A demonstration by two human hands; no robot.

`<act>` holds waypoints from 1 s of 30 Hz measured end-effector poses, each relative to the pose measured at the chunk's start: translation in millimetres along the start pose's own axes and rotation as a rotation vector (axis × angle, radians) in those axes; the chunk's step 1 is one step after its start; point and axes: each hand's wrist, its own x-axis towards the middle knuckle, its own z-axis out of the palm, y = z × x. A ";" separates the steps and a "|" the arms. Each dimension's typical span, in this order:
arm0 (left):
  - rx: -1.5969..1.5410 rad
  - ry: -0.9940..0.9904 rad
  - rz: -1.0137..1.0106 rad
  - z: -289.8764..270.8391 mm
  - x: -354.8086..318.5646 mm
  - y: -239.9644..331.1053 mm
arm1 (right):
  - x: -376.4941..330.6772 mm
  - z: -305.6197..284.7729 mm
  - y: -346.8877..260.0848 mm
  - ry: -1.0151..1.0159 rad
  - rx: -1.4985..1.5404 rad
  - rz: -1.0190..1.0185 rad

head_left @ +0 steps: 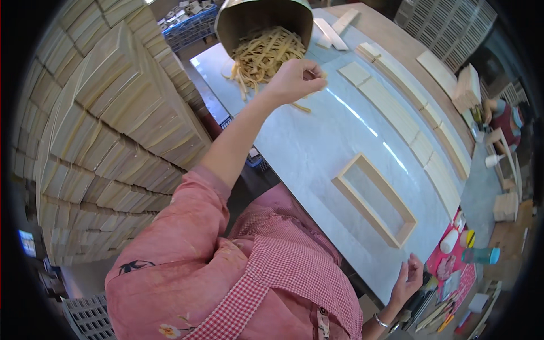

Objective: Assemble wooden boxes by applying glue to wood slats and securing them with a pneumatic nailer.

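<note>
My left hand [294,83] reaches over the far part of the table, beside a heap of flat yellowish bands [271,52]. Its fingers are curled in and pressed to the thumb; whatever they pinch, if anything, is too small to name. The bands spill from a container [226,28] lying on its side. A rectangular wooden frame [368,211], without top or bottom, lies on the table between my hands. My right hand [407,281] is near the table's near right edge, close to the frame's near end, fingers loosely bent and apart, holding nothing.
Light wooden strips [391,107] lie in rows along the table's [294,141] far right side. Tall stacks of wooden boxes [122,124] stand at left. Bottles [480,255] and tools crowd the right near corner. Another person [504,120] works at far right.
</note>
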 end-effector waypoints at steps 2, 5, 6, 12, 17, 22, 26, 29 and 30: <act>-0.439 -0.270 0.036 17.9 -8.6 29.8 | -1.1 19.6 -51.0 0.045 0.041 0.009; -0.485 -0.619 0.173 65.4 -50.2 77.8 | 18.9 67.8 -118.4 0.032 0.034 -0.342; -0.313 -0.738 0.251 76.6 -65.8 90.9 | 27.6 77.3 -128.6 -0.011 0.012 -0.465; -0.393 -0.887 0.212 108.8 -107.1 100.7 | 34.6 93.5 -144.1 -0.223 0.298 -0.454; -0.722 -0.884 0.034 107.0 -112.3 74.2 | 15.0 89.4 -138.8 -0.309 0.530 -0.235; -0.979 -1.227 -0.678 92.4 -109.7 65.4 | 8.3 60.9 -150.1 -0.569 0.526 -0.459; -0.337 -1.305 0.002 90.4 -88.1 65.6 | 9.7 40.0 -155.4 -0.585 0.421 -0.590; 0.004 -1.091 0.335 86.9 -80.4 60.2 | 32.6 18.6 -110.5 -0.347 -0.026 -0.578; 0.233 -0.931 0.493 84.4 -66.0 44.9 | 48.6 5.7 -85.7 -0.339 -0.192 -0.538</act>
